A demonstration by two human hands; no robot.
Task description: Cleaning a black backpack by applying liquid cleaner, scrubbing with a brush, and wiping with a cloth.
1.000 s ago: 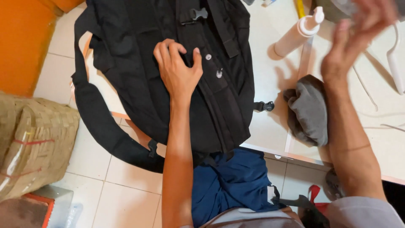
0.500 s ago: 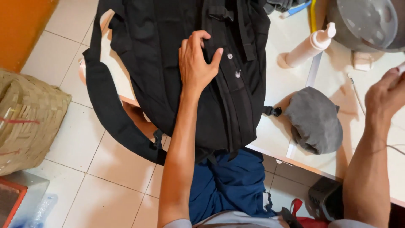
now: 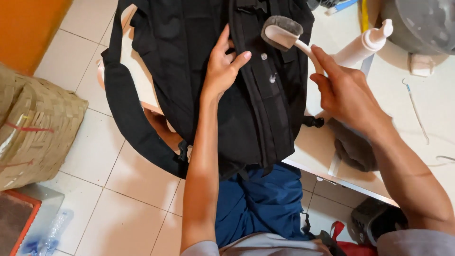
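Now brush (image 3: 283, 33) in right hand (image 3: 348, 95) fingers, on backpack (image 3: 199, 71).

Your left hand (image 3: 222, 70) and right hand (image 3: 348, 97) are bare, with no gloves, rings or watch, and both forearms are uncovered up to short grey sleeves (image 3: 410, 242) at the frame's lower edge. You wear blue trousers (image 3: 258, 201) below a grey shirt hem.

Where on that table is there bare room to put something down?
Bare tabletop lies to the right of the right hand, crossed only by a thin wire. A smaller strip runs along the near edge beside the grey cloth. The left side is crowded: the black backpack covers it, under the left hand and brush. Bottle and pot fill the far edge.
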